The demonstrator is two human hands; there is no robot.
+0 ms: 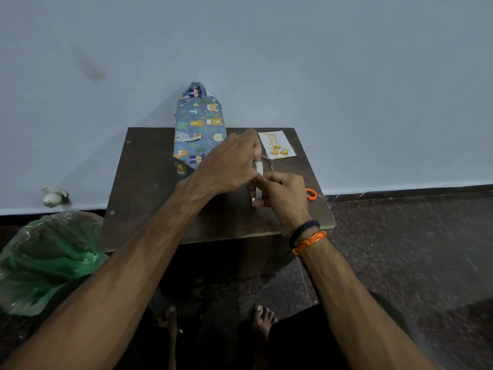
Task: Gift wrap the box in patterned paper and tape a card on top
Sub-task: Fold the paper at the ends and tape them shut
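Observation:
A box wrapped in blue paper with animal prints [198, 129] lies on the small dark wooden table [144, 177], its far end reaching past the table's back edge against the wall. A white card with gold balls [277, 144] lies at the table's back right. Just in front of the card, a roll of white tape [258, 182] stands on edge, gripped by my right hand [282, 198]. My left hand [229, 164] reaches over from the left and pinches at the top of the roll. The near end of the wrapped box is hidden behind my left hand.
Orange scissor handles [311, 194] peek out behind my right hand near the table's right edge. A green plastic bag [48, 260] sits on the floor at the left. A small white object [54, 196] lies by the wall. My bare feet [262, 320] are below the table.

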